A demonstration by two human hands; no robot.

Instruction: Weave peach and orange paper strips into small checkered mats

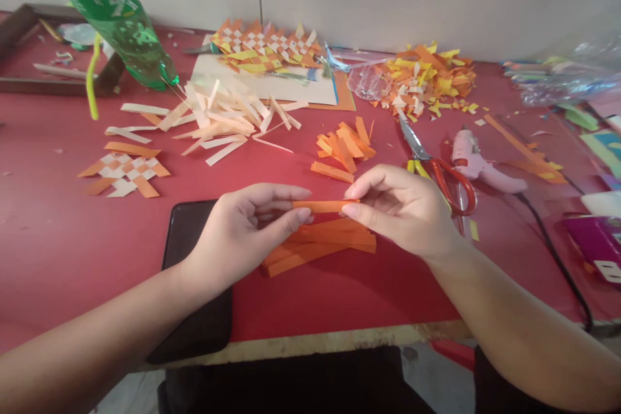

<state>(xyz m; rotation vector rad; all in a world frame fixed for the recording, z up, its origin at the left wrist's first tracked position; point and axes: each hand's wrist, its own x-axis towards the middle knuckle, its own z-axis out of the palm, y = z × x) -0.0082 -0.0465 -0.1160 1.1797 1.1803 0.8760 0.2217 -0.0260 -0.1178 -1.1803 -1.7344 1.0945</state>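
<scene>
My left hand [250,220] and my right hand [400,207] pinch the two ends of one orange paper strip [323,206], held level between them. Below it on the red table lies a stack of longer orange strips [315,249]. Just beyond my fingers is a small heap of short orange strips [345,145]. A black phone [196,310] lies partly under my left wrist. Red-handled scissors [453,181] rest beside my right hand, with something yellow-handled next to them. At the left sits a woven orange and white paper piece [127,171].
Pale paper strips [228,116] lie loose in the middle. Behind them are woven paper fish shapes [266,45] on white paper, and a pile of yellow and orange scraps [427,77]. A green bottle [114,19] stands at left. A pink glue gun [485,165] trails a black cord at right.
</scene>
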